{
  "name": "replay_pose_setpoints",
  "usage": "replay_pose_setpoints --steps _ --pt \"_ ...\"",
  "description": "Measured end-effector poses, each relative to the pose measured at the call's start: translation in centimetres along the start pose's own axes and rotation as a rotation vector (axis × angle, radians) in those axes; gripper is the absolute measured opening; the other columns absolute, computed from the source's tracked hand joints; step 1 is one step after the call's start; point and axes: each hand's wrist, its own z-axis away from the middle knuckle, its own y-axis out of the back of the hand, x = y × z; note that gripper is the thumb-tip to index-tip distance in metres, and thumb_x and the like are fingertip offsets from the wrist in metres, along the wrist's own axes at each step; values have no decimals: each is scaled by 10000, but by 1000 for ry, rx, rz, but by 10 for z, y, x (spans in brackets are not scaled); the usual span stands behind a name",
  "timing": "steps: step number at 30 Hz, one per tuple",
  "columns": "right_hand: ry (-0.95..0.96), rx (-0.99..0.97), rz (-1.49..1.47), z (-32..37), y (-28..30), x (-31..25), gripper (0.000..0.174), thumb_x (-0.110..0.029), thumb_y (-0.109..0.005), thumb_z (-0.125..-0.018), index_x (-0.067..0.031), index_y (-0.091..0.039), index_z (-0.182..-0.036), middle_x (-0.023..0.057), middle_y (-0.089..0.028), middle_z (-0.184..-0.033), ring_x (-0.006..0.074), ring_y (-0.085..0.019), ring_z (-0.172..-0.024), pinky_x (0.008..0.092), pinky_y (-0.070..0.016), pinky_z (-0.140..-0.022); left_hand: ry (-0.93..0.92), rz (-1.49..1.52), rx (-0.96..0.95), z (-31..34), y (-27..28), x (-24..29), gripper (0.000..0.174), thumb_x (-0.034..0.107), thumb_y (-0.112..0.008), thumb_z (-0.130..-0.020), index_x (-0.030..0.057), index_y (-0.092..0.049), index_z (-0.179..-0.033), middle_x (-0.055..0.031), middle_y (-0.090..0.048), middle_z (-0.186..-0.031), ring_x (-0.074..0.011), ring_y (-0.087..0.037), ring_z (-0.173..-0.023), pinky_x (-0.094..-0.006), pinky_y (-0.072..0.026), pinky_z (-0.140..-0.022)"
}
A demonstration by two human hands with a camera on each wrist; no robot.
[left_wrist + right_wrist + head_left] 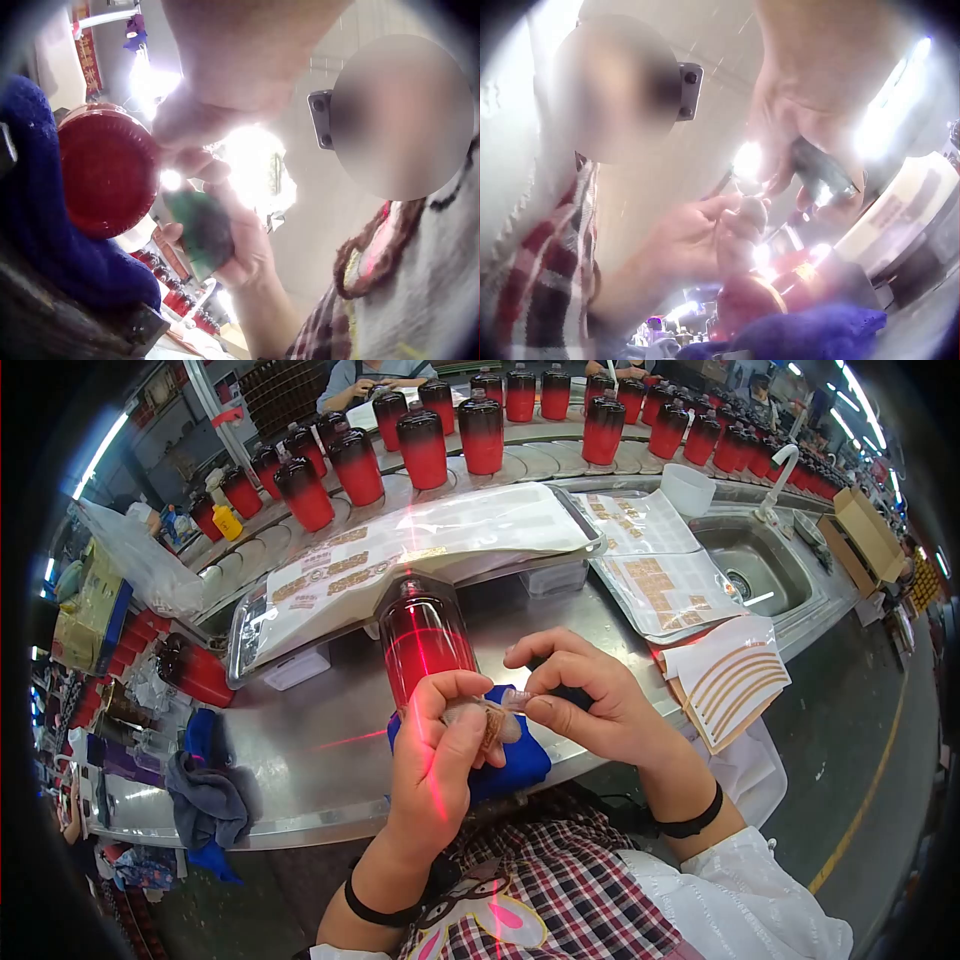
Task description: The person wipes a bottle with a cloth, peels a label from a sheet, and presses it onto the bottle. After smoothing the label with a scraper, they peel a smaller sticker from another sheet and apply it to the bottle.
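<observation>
My left hand (pixel 432 765) pinches a small gold-patterned sticker (pixel 492 728) on clear film between thumb and fingers. Close beside it, the thumb and forefinger of my right hand (pixel 600 705) pinch a clear piece of film (pixel 516 700) at the sticker's edge. A dark green flat piece (pixel 196 229) is tucked in the right palm, as the left wrist view shows. Just beyond the hands a red-and-black glass bottle (pixel 425 640) lies on its side, its base (pixel 109 172) toward me. Under its near end is a blue cloth (pixel 515 768), partly hidden by the left hand.
Behind the bottle stands a tray (pixel 590 535) bearing sheets of gold stickers. More sticker sheets (pixel 655 585) lie at the right, near a sink (pixel 765 565). Upright red-black bottles (pixel 422 450) line a conveyor at the back. A grey cloth (pixel 205 800) lies at the left.
</observation>
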Motion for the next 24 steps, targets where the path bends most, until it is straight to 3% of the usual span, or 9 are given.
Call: replay_pose_setpoints --steps 9,15,21,24 --pt "74 44 8 -2 -3 3 190 -207 -662 -950 -18 -643 -944 136 -585 -1129 223 -604 -929 326 -489 -798 -20 -51 82 2 -13 4 390 120 -573 -931 -13 -444 -1274 -58 -591 -901 -89 -546 -764 -228 -463 -730" --pt "-4 28 48 0 -6 -2 103 -113 -687 -912 -23 -640 -920 140 -582 -1128 225 -617 -953 315 -501 -787 -4 -44 78 1 -9 1 397 108 -568 -920 -13 -442 -1277 -55 -588 -894 -87 -541 -753 -220 -451 -714" --pt "270 93 342 -5 -7 1 134 -29 -741 -809 -26 -630 -885 149 -570 -1149 332 -575 -1107 394 -478 -916 59 28 78 0 -7 3 405 118 -589 -903 -1 -456 -1267 -66 -603 -909 -86 -551 -703 -204 -448 -649" --pt "286 106 390 -5 -8 2 159 -28 -755 -782 -29 -627 -875 151 -566 -1164 371 -536 -1171 438 -453 -972 111 108 77 -1 -4 3 411 128 -614 -891 8 -469 -1257 -77 -617 -930 -87 -569 -691 -194 -457 -614"
